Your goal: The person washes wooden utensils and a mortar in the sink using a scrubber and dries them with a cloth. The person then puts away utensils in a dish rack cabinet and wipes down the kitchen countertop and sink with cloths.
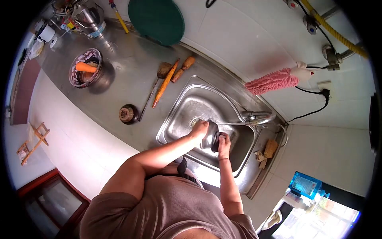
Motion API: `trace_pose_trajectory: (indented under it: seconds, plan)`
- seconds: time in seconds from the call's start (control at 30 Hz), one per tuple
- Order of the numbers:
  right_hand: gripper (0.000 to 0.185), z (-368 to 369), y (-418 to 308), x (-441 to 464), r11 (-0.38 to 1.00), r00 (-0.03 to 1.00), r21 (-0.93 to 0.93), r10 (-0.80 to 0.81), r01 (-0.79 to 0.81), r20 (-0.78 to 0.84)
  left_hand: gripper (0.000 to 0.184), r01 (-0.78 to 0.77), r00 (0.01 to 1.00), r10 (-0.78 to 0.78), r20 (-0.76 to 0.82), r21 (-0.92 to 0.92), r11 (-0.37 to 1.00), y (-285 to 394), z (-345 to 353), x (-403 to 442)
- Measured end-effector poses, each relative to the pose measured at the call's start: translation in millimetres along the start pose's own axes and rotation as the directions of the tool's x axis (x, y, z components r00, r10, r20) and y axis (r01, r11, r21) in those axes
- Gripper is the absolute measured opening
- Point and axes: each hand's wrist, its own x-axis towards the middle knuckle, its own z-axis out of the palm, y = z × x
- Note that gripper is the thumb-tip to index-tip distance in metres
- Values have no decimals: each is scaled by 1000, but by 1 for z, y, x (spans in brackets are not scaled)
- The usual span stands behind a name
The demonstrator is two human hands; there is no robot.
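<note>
Over the steel sink [190,104], both hands grip a dark, shiny, rounded vessel [210,137] that is tilted on its side. My left hand [200,129] is closed on its left upper edge. On the other side, my right hand [224,145] is closed around its narrower dark end; what the fingertips press there is hard to make out. A thin line like a water stream runs from the tap [260,118] toward the vessel. The vessel's inside is hidden from me.
Left of the sink, a small dark pot [128,114], a long-handled brush [149,97], an orange stick [165,85] and a wooden pestle-like tool [183,69] lie on the steel counter. Farther left is a patterned bowl [74,77] with an orange-handled item. A pink duster [270,81] hangs behind.
</note>
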Motion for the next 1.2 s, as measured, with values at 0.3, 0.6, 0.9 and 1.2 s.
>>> trace_pose_trajectory:
  seconds: [0.3, 0.6, 0.9, 1.2]
  plan:
    - [21, 29, 68, -19, 999, 995, 10, -40, 41, -94, 13, -520, 853, 453, 260, 352, 778, 126, -120, -14]
    - [24, 40, 48, -34, 975, 951, 214, 125, -65, -284, 13, -302, 746, 608, 271, 952, -53, 151, -287, 42]
    - [26, 33, 71, -52, 935, 902, 351, 197, -55, -384, 40, -358, 804, 512, 302, 934, 11, 152, -209, 90]
    - [25, 7, 98, -68, 946, 863, 322, 186, -29, -470, 19, -172, 647, 726, 232, 973, -157, 133, -128, 181]
